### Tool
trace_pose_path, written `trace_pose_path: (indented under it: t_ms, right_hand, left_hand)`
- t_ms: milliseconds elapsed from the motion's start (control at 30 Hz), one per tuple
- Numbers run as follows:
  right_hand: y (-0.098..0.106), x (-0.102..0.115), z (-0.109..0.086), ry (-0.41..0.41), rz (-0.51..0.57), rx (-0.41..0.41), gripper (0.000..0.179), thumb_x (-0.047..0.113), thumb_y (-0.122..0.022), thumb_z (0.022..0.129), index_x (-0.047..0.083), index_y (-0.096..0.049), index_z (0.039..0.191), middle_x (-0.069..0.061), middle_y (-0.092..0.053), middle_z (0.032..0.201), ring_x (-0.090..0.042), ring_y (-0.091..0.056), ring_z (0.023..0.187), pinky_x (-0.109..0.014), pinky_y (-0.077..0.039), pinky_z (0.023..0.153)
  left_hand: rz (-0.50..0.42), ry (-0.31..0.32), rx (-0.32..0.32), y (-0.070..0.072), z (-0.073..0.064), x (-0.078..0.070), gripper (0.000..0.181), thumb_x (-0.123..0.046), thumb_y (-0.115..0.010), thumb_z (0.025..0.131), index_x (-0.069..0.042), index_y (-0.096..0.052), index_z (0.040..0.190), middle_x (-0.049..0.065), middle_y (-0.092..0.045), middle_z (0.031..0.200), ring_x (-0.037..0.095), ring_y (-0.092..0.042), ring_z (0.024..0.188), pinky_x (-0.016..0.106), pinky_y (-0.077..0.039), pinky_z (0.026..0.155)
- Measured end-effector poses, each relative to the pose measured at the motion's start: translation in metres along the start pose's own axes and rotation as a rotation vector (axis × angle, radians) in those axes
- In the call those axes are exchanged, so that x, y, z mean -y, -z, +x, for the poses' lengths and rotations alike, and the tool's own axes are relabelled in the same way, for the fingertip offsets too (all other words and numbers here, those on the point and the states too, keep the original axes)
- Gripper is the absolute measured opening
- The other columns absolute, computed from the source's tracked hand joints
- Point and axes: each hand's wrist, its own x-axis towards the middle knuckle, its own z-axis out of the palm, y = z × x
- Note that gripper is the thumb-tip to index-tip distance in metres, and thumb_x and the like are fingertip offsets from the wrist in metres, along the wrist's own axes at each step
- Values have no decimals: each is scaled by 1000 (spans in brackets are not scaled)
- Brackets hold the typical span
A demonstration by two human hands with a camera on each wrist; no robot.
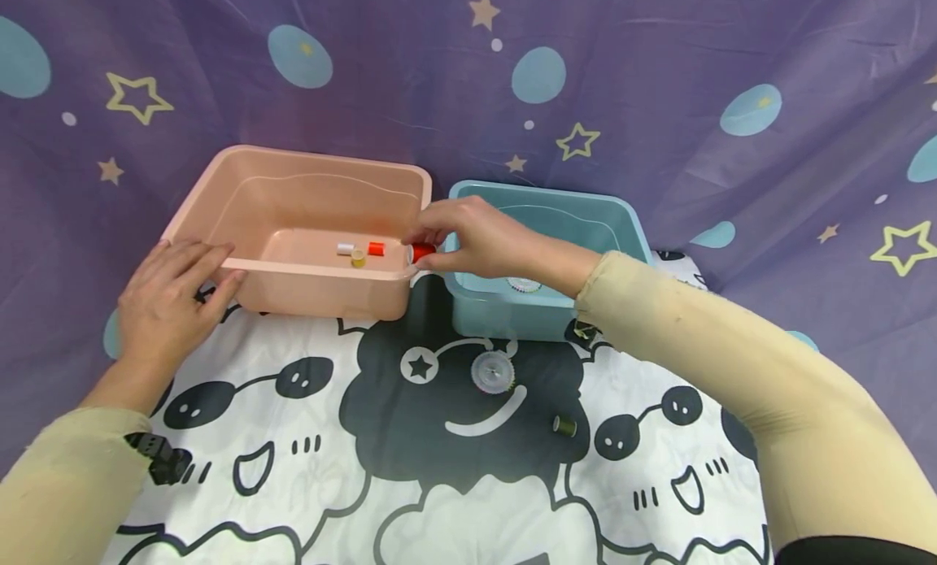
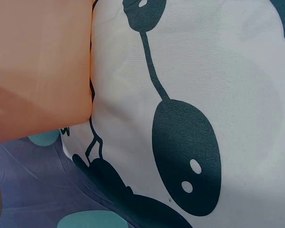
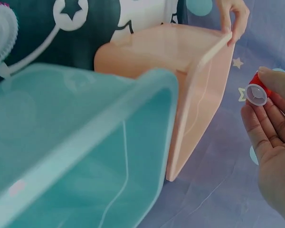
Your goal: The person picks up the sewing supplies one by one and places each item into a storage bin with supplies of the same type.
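Note:
My right hand [image 1: 479, 244] pinches a red thread spool [image 3: 260, 88] between thumb and fingers, over the right end of a peach bin [image 1: 322, 293]. The spool's pale round end shows in the right wrist view. My left hand [image 1: 172, 297] holds the bin's front left corner, thumb outside and fingers over the rim. Inside that bin lie a white spool [image 1: 346, 249], a yellow spool [image 1: 358, 258] and a smaller red spool [image 1: 376, 249]. In the left wrist view, only a sliver of hand shows beside the bin wall.
A blue bin [image 1: 505, 325] stands right of the peach one, under my right forearm, with a clear pin wheel [image 1: 524, 285] partly hidden inside. Another pin wheel [image 1: 494, 373] and a dark green spool [image 1: 564, 425] lie on the cartoon-printed cloth [image 1: 293, 484] in front.

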Motion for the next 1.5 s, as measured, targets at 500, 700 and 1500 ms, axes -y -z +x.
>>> trace_pose_path:
  t_ms: [500,700,1500]
  right_hand:
    - [10,-15,66,-28,-136,113,21,10,-77,98,6,-76,119,-4,-75,108,-14,-68,98,-26,-57,93]
    - [8,-26,89,-64,-192,162,21,9,-76,99,6,-76,120,-5,-75,111,-16,-67,99,-27,-57,94]
    - [4,-47,151,-163,-297,233,21,9,-69,102,5,-73,122,-8,-74,119,-19,-66,107,-28,-56,99]
  left_hand:
    - [8,9,0,-1,-2,2,74,-72,-43,105,-9,-75,129,23,-74,123,48,-64,120,51,-35,127]
    - [4,6,-19,-2,-2,3,73,-71,-44,105,-10,-75,128,23,-74,121,48,-64,119,51,-36,126]
    - [-11,-12,-27,-3,-4,4,70,-69,-46,105,-9,-75,129,23,-74,121,48,-65,119,52,-36,126]
